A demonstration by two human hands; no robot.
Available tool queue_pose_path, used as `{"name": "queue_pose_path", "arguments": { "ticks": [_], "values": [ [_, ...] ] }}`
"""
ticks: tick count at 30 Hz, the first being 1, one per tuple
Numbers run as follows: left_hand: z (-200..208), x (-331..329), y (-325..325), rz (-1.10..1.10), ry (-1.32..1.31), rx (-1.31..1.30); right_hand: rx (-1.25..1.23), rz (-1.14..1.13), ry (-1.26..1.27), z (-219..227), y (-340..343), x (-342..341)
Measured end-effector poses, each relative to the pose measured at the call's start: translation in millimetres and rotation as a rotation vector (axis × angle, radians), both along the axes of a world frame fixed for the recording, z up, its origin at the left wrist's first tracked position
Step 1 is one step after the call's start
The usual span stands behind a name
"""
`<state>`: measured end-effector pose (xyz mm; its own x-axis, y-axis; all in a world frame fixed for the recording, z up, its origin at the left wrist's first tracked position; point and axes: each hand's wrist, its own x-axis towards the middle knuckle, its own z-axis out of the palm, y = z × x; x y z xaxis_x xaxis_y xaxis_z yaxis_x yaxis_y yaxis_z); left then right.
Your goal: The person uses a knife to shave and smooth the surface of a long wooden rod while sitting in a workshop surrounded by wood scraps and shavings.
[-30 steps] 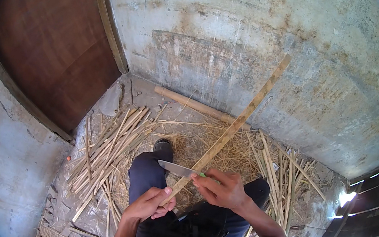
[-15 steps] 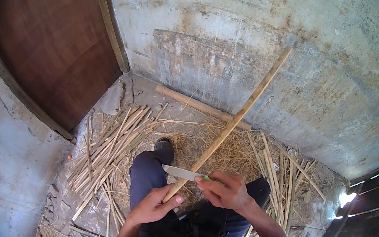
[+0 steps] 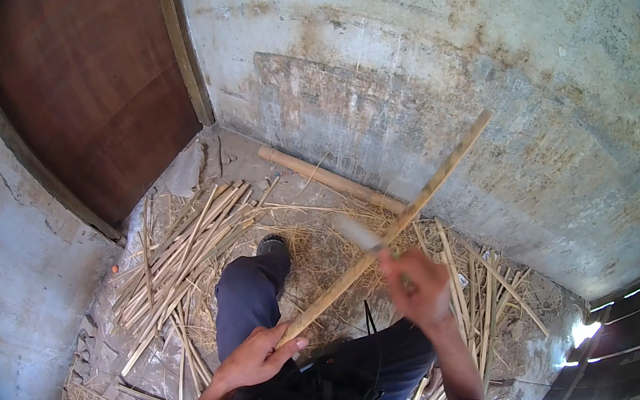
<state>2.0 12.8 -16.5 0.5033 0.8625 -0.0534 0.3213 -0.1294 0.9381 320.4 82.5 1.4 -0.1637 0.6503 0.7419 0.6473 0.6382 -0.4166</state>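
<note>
My left hand (image 3: 261, 356) is closed round the near end of a long, pale bamboo strip (image 3: 340, 287), just above my lap. From there the strip slants up and away to the right, its far end standing out before the wall. My right hand (image 3: 416, 285) grips a knife (image 3: 358, 234) by its handle, which the fingers mostly hide. Blurred by motion, the blade points left and lies across the strip about midway along it. Whether its edge bites into the strip, I cannot tell.
Piles of thin split sticks lie on the floor, one on the left (image 3: 184, 250) and another on the right (image 3: 488, 295). Straw-like shavings (image 3: 314, 240) cover the ground between. A thick bamboo pole (image 3: 331, 179) rests along the foot of the wall (image 3: 406, 64). A brown door (image 3: 93, 58) stands at left.
My right hand has moved the knife forward along the strip, away from my left hand. The strip's far end has dipped slightly; my left hand keeps its hold.
</note>
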Motion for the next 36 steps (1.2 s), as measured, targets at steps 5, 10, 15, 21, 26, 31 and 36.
{"name": "queue_pose_path", "arguments": {
  "ticks": [5, 10, 15, 21, 26, 31, 36],
  "values": [
    [-21, -15, -11, -0.054, 0.070, -0.075, -0.153, -0.296, 0.312, 17, 25, 52],
    [-16, -10, 0, -0.036, -0.041, -0.213, -0.174, -0.046, 0.206, -2, 2, 16],
    [-19, 0, 15, -0.038, -0.085, -0.307, -0.144, 0.211, -0.033, -12, -22, -39],
    [-9, 6, 17, 0.018, -0.061, -0.135, -0.076, 0.255, -0.069, -19, -26, -49],
    [8, 11, 18, 0.000, 0.016, -0.049, -0.016, 0.221, -0.058, -14, -24, -51],
    [11, 20, 10, 0.137, 0.127, 0.166, -0.025, 0.217, -0.150, -20, -35, -53],
    [4, 25, 3, 0.170, 0.185, 0.254, -0.027, 0.231, -0.174, -19, -42, -53]
  ]
}}
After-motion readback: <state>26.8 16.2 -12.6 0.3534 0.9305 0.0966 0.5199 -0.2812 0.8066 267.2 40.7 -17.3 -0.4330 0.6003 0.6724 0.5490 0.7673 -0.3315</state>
